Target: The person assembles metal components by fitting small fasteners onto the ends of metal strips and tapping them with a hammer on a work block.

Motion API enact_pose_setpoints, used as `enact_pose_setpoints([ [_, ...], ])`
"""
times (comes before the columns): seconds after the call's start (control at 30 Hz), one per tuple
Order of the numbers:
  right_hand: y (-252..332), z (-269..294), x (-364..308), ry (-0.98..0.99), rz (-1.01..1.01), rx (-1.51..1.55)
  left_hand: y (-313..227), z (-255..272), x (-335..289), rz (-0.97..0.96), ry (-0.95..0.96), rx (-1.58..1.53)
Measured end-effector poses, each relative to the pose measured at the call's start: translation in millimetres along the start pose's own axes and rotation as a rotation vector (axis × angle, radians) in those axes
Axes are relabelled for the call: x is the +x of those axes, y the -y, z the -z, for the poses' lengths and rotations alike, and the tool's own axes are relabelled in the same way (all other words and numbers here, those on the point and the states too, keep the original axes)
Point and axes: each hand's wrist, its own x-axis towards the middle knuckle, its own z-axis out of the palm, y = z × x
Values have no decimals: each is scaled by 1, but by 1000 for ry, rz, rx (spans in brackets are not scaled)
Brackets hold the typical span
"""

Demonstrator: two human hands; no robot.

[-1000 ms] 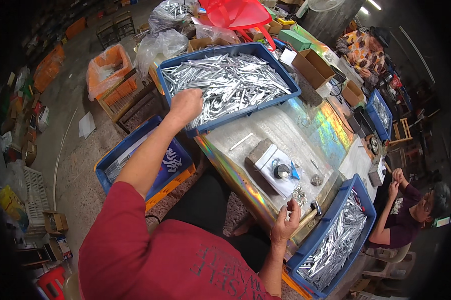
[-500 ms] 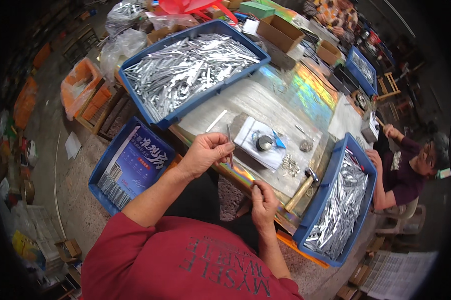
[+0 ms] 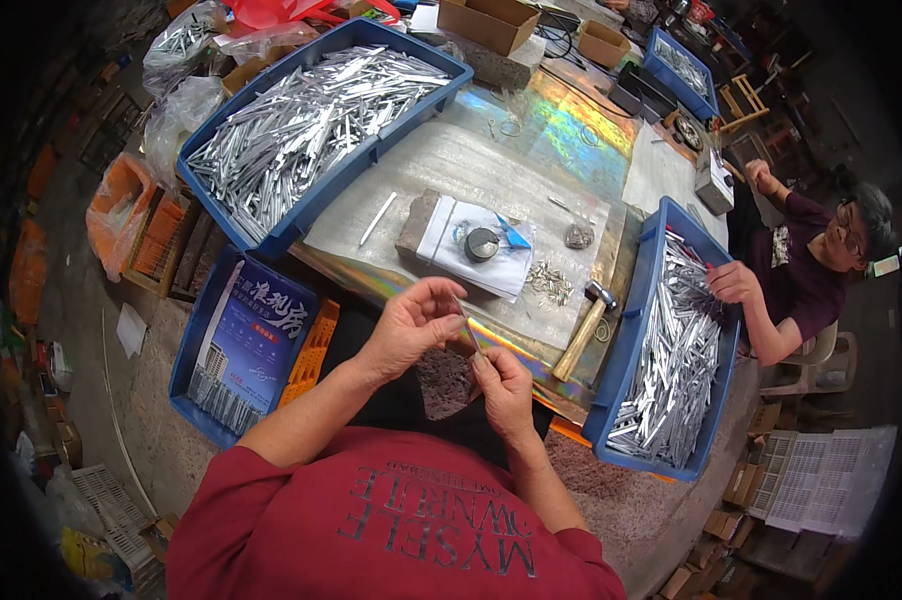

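My left hand (image 3: 418, 328) pinches the upper end of a thin metal strip (image 3: 470, 328) between thumb and fingers. The strip slants down to my right hand (image 3: 504, 392), whose thumb and fingertips close on its lower end. Both hands are just off the table's near edge. Beyond them on the worktable (image 3: 346, 262) is a stone block (image 3: 418, 226) topped with white paper (image 3: 449, 249) and a small dark round tin (image 3: 482, 244). A single pale strip (image 3: 377, 218) lies left of the block. Small metal pieces (image 3: 550, 284) are scattered at its right, near a hammer (image 3: 583, 335).
Blue bins of silvery strips stand at the far left (image 3: 271, 238) and right (image 3: 596, 425). Another bin (image 3: 179, 392) at lower left holds a blue printed sheet. Across the right bin sits a co-worker, one hand (image 3: 735, 284) over its strips. Cardboard boxes (image 3: 486, 24) stand at the back.
My right hand has come up to the left hand and now grips the strip's lower end. The co-worker's hand has moved over the right bin. The whole view has shifted.
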Motion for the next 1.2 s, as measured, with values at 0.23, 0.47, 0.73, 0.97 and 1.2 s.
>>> enact_pose_setpoints([
  [0.23, 8, 21, -5, 90, -41, -112, -11, 8, 7, -713, 264, 1254],
  [0.47, 21, 29, 0, 169, -113, -260, 9, 13, -4, -684, 426, 1501],
  [0.73, -7, 65, 57, -333, 378, -942, 20, 19, -8, -393, 201, 1002],
  [0.97, -14, 53, 69, -286, 267, -1441, 20, 20, -9, -182, 155, 821],
  [1.2, -18, 60, 67, -311, 376, -1333, 25, 20, -10, -63, 81, 572],
])
